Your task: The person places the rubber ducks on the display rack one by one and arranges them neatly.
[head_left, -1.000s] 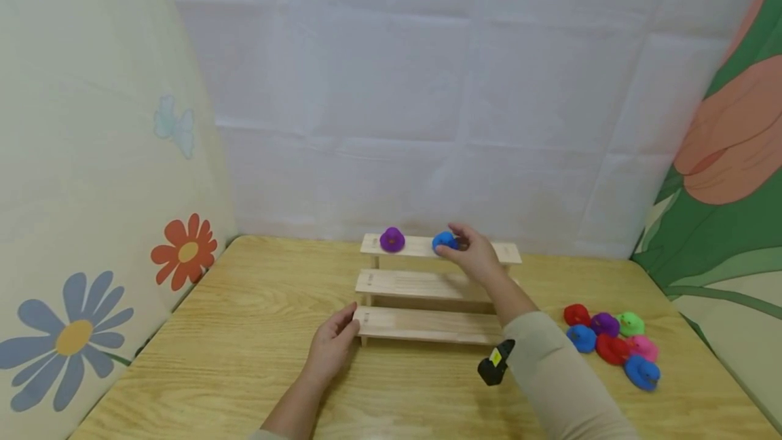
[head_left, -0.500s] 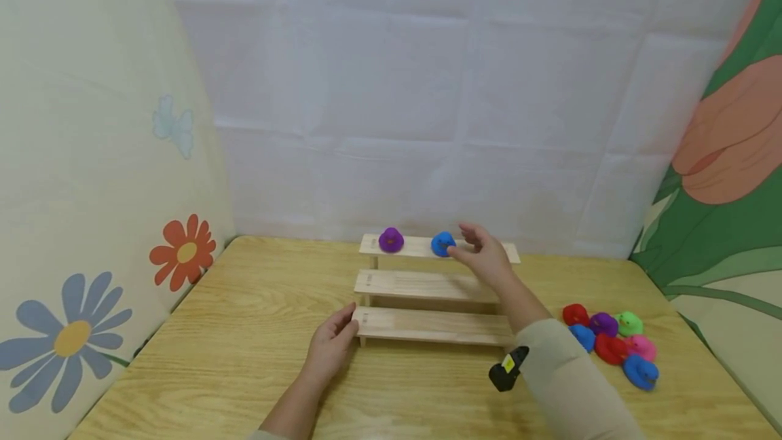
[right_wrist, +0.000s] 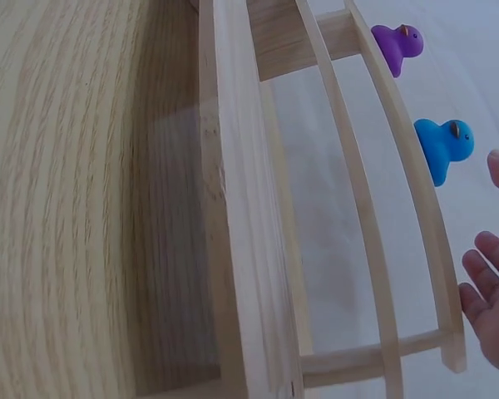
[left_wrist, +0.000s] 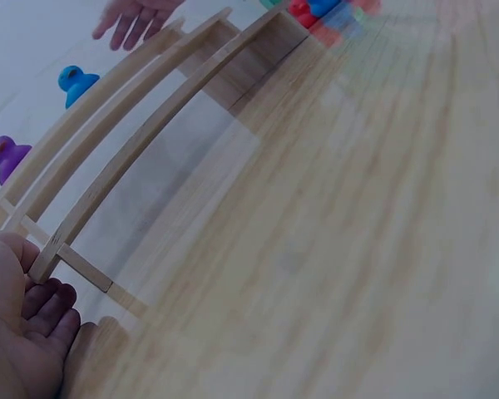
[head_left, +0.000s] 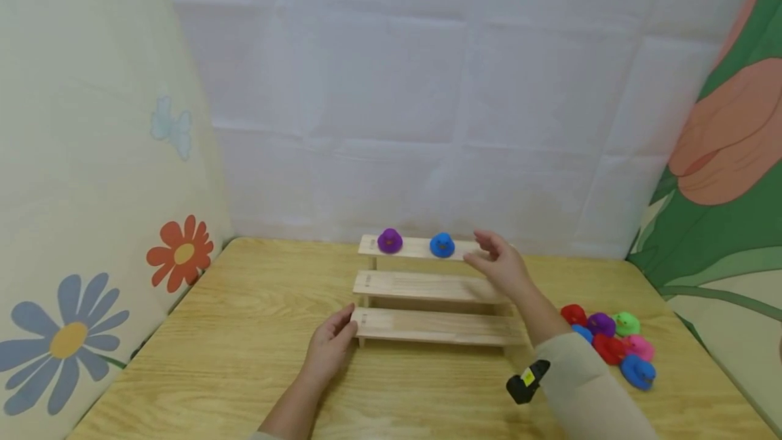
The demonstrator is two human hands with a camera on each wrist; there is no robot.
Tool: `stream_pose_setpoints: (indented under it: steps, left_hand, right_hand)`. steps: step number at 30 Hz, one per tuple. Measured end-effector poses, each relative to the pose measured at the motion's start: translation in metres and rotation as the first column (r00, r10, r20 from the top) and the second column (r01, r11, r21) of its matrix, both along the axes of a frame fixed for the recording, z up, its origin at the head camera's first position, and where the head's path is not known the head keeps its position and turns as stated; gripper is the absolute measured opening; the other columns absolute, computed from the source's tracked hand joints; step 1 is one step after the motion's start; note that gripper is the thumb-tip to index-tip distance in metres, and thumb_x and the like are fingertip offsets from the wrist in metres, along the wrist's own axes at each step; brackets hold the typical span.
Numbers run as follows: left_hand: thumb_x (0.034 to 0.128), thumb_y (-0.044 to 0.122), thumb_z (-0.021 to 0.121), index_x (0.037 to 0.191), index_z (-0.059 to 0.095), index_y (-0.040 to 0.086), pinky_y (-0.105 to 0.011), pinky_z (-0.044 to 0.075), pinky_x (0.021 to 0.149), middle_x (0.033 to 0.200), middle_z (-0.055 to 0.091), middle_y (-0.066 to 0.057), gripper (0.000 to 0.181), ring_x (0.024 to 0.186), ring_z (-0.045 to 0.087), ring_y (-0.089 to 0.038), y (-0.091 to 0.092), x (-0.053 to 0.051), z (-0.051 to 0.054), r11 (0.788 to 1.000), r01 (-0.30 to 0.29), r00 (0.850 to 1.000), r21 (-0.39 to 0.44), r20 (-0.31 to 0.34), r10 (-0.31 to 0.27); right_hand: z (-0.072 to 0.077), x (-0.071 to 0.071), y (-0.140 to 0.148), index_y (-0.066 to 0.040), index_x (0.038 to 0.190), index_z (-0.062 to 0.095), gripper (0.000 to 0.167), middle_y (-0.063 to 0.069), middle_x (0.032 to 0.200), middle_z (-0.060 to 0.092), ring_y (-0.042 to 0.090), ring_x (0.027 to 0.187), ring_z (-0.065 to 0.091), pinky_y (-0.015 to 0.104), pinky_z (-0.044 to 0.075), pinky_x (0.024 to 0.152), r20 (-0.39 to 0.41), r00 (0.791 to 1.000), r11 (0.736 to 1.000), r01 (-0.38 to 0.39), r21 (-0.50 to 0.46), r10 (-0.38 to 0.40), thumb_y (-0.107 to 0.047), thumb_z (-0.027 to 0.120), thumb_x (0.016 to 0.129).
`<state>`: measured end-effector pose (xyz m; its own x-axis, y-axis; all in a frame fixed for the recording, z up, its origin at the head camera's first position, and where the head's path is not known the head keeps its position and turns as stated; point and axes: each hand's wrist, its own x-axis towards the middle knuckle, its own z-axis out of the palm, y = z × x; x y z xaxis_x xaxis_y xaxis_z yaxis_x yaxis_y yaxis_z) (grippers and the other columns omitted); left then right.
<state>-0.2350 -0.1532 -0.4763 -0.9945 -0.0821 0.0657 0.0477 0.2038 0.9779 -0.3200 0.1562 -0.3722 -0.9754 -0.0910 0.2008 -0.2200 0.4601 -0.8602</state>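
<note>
A three-tier wooden display stand stands on the table. On its top tier sit a purple rubber duck and, to its right, a blue rubber duck. My left hand holds the left end of the lowest tier; in the left wrist view its thumb lies at the board's end with the fingers below. To the right of the blue duck, my right hand hovers near the top tier with fingers spread and nothing in them. The right wrist view shows a gap between that hand and the blue duck.
Right of the stand, several rubber ducks lie bunched on the table, among them a red one, a green one, a pink one and a blue one. A white cloth hangs behind the table.
My right hand has let go of the blue duck and drawn away to the right. The duck stays on the top tier. My left hand keeps its place at the lowest tier.
</note>
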Motion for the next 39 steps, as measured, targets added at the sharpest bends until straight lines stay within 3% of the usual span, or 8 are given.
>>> stream_pose_setpoints:
  steps: [9, 16, 23, 30, 39]
  left_hand:
    - [0.1009, 0.010, 0.049, 0.144, 0.042, -0.005, -0.042, 0.040, 0.112, 0.147, 0.045, -0.024, 0.046, 0.138, 0.043, -0.036, 0.000, -0.001, 0.000, 1.000, 0.012, 1.000, 0.012, 0.025, -0.012]
    - [0.1010, 0.010, 0.049, 0.144, 0.042, -0.006, -0.040, 0.041, 0.111, 0.147, 0.046, -0.025, 0.046, 0.137, 0.043, -0.035, -0.001, 0.000, 0.000, 1.000, 0.013, 1.000, 0.009, 0.017, -0.013]
    - [0.1005, 0.009, 0.049, 0.144, 0.043, -0.005, -0.040, 0.041, 0.111, 0.146, 0.046, -0.025, 0.046, 0.137, 0.044, -0.035, 0.000, -0.002, -0.001, 1.000, 0.004, 1.000, 0.006, 0.026, -0.004]
    - [0.1011, 0.010, 0.048, 0.143, 0.043, -0.007, -0.039, 0.043, 0.110, 0.145, 0.047, -0.027, 0.045, 0.136, 0.045, -0.036, 0.000, 0.000, 0.000, 1.000, 0.004, 1.000, -0.007, 0.011, -0.003]
    - [0.1007, 0.010, 0.049, 0.143, 0.044, -0.006, -0.042, 0.041, 0.111, 0.147, 0.047, -0.024, 0.045, 0.137, 0.044, -0.034, 0.001, -0.001, 0.000, 1.000, 0.000, 1.000, -0.005, 0.019, 0.000]
  right_hand:
    - [-0.004, 0.011, 0.021, 0.000, 0.142, 0.046, 0.059, 0.023, 0.144, 0.050, 0.037, 0.135, 0.045, 0.048, 0.037, 0.115, -0.035, 0.999, 1.000, 0.022, 0.016, -0.022, -0.017, 0.069, 0.091]
    - [-0.006, 0.023, 0.036, -0.003, 0.144, 0.045, 0.060, 0.021, 0.148, 0.047, 0.038, 0.137, 0.043, 0.049, 0.034, 0.117, 0.003, 0.999, 0.998, 0.055, -0.005, -0.055, -0.022, 0.069, 0.092]
    - [-0.012, 0.033, 0.050, 0.001, 0.141, 0.046, 0.057, 0.024, 0.143, 0.050, 0.037, 0.134, 0.045, 0.049, 0.034, 0.117, -0.054, 0.995, 0.996, 0.082, 0.024, -0.081, -0.018, 0.069, 0.092]
    - [-0.017, 0.046, 0.065, 0.001, 0.142, 0.044, 0.057, 0.026, 0.145, 0.047, 0.038, 0.136, 0.043, 0.048, 0.033, 0.117, 0.003, 0.993, 0.993, 0.120, 0.013, -0.120, -0.018, 0.066, 0.094]
    - [-0.022, 0.056, 0.082, 0.003, 0.143, 0.043, 0.058, 0.024, 0.147, 0.046, 0.036, 0.136, 0.043, 0.047, 0.033, 0.116, 0.007, 0.987, 0.987, 0.161, 0.025, -0.161, -0.023, 0.064, 0.095]
